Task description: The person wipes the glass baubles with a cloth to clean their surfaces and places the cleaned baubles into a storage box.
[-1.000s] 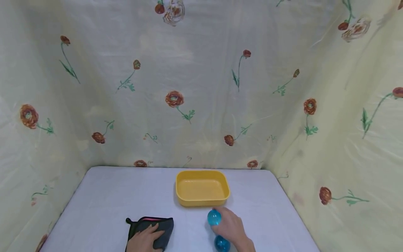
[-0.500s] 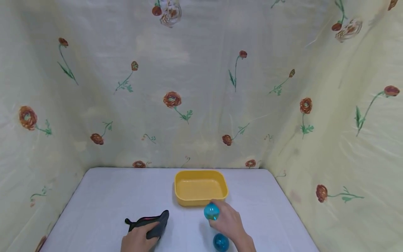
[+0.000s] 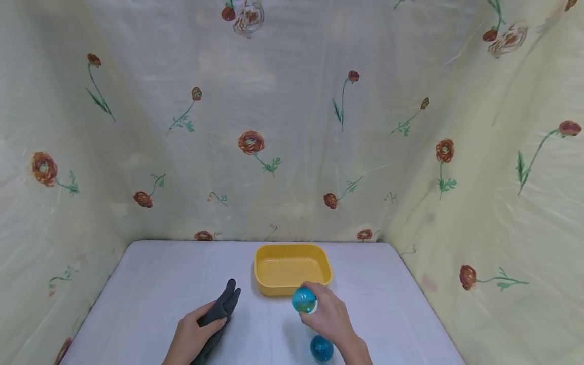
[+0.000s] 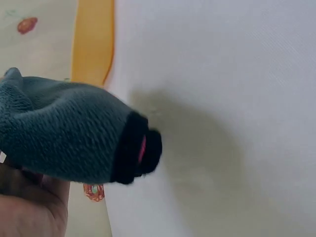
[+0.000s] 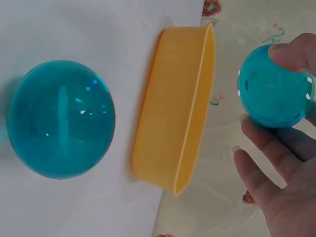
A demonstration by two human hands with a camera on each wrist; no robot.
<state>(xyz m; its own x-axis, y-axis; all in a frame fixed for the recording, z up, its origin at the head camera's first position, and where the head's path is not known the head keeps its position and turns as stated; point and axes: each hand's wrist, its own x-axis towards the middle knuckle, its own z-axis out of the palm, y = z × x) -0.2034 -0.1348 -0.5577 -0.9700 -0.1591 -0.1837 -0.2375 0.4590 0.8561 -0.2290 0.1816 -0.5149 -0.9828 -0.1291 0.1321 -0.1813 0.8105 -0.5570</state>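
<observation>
My left hand (image 3: 190,332) grips a dark grey plush cloth (image 3: 221,310), folded over and lifted from the table. In the left wrist view the cloth (image 4: 64,131) shows black edging and a sliver of pink inside. My right hand (image 3: 331,315) pinches a translucent blue ball (image 3: 303,299) between thumb and fingers, just in front of the yellow tray (image 3: 292,291). The right wrist view has this ball (image 5: 271,89) raised beside the tray (image 5: 170,108). A second translucent blue ball (image 3: 321,348) rests on the table below my right hand.
A white cloth covers the table (image 3: 173,274). Behind it and along both sides hangs a pale curtain (image 3: 292,192) printed with flowers. The tray stands near the table's back edge.
My left hand has picked up the cloth, which lay flat under it, and folded it upward. My right hand has raised its ball towards the tray. The second ball stays put.
</observation>
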